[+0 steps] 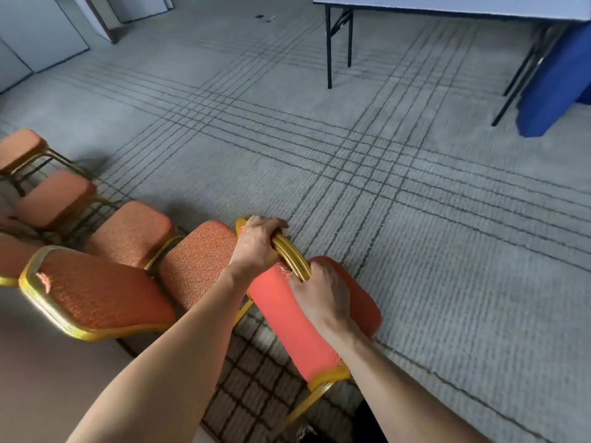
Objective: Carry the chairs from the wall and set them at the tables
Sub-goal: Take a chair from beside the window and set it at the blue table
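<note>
Both hands are clamped on the gold top rail of one chair (pixel 287 321). The left hand (pixel 259 244) curls over the far end of the rail, and the right hand (pixel 323 295) grips it nearer the camera, fingers wrapped around the tubing. The hands sit close together, with a short stretch of rail showing between them. The chair's orange backrest slants down towards the person, and one gold leg shows below it. It's hard to tell whether the legs touch the carpet (pixel 447 251).

This chair is at the near end of a row of chairs (pixel 128 231) with the same orange cushions and gold frames. The row runs off to the left, and its closest seat (pixel 198 260) is just beside the held backrest. Well apart from it, across the grey lined carpet at upper right, stands a folding table (pixel 447 4) on dark legs. A blue cloth (pixel 556 84) hangs by its right end.
</note>
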### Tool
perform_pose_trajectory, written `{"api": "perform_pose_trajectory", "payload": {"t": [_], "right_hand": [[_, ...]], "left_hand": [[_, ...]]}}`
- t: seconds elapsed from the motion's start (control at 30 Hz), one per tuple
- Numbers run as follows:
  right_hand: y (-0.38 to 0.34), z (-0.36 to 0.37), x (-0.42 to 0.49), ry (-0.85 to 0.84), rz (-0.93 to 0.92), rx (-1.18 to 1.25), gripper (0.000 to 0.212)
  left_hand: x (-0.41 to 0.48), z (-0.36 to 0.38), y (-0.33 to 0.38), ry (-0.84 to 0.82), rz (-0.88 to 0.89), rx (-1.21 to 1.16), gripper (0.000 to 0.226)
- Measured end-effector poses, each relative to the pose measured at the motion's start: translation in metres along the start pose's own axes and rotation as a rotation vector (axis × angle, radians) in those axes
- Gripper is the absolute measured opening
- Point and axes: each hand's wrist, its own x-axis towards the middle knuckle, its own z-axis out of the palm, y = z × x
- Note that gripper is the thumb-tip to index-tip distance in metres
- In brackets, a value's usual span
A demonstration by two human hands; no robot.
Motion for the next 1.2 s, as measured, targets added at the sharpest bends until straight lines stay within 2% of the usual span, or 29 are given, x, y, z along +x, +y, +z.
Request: {"api": "perform_pose_trajectory", "payload": {"t": [0.13, 0.3, 0.4, 0.6, 0.73, 1.03, 1.2], "right_hand": [[0.022, -0.022, 0.023, 0.083, 0.029, -0.027, 0.044], [0.048, -0.062, 0.054, 0.081, 0.087, -0.044, 0.037], [0.074, -0.087, 0.063, 0.116, 0.119, -0.079, 0.035], [0.121, -0.14, 0.08, 0.174, 0.125, -0.145, 0.039], [0.142, -0.173, 0.096, 0.236, 0.096, -0.148, 0.039], [0.187, -0.256, 0.13, 0.323, 0.032, -0.203, 0.042], [0.208, -0.303, 0.16, 0.384, 0.072, -0.221, 0.037]], "left_hand": [[0.036, 0.018, 0.027, -0.021, 0.008, 0.111, 0.004], [0.073, 0.036, 0.069, -0.091, 0.027, 0.209, 0.019], [0.09, 0.043, 0.106, -0.15, 0.058, 0.317, 0.019], [0.118, 0.056, 0.169, -0.251, 0.244, 0.484, 0.023], [0.144, 0.057, 0.201, -0.237, 0.33, 0.514, 0.02], [0.192, 0.067, 0.283, -0.152, 0.418, 0.51, 0.028], [0.229, 0.081, 0.329, -0.116, 0.464, 0.488, 0.026]]}}
